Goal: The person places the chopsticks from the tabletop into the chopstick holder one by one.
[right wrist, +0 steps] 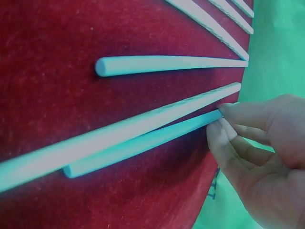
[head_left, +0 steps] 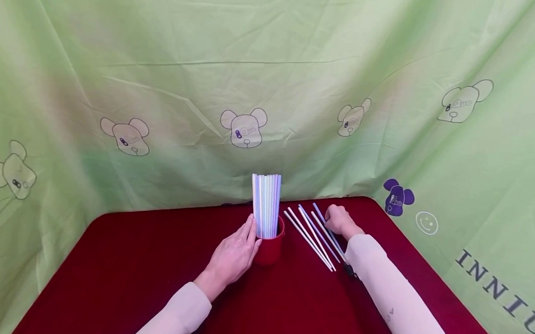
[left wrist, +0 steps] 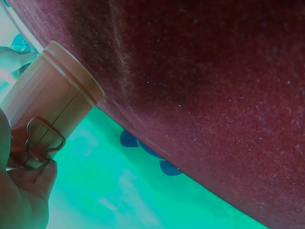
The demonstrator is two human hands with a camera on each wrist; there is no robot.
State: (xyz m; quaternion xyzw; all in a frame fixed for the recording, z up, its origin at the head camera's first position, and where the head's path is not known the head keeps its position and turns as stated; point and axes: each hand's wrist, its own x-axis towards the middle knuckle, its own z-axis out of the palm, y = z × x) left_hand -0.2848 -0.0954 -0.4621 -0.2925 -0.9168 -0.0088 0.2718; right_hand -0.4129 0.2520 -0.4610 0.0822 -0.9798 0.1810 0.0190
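Note:
A red cup [head_left: 267, 250] stands on the table, and a dense bundle of pastel chopsticks [head_left: 268, 207] rises from it. My left hand [head_left: 233, 257] holds the cup by its left side near the rim. In the left wrist view, a wire hook [left wrist: 45, 136] shows on the cup wall, with fingertips right beside it. Off to the right, my right hand [head_left: 341, 221] pinches the far end of a blue chopstick [right wrist: 143, 145] between thumb and fingers. A pale chopstick [right wrist: 114, 132] lies alongside, overlapping the blue one's near end in the right wrist view.
Several loose chopsticks [head_left: 308, 241] lie slantwise on the dark red tablecloth [head_left: 133, 272], between the cup and my right hand. Behind the table's far edge hangs a green curtain [head_left: 182, 165] printed with bear heads.

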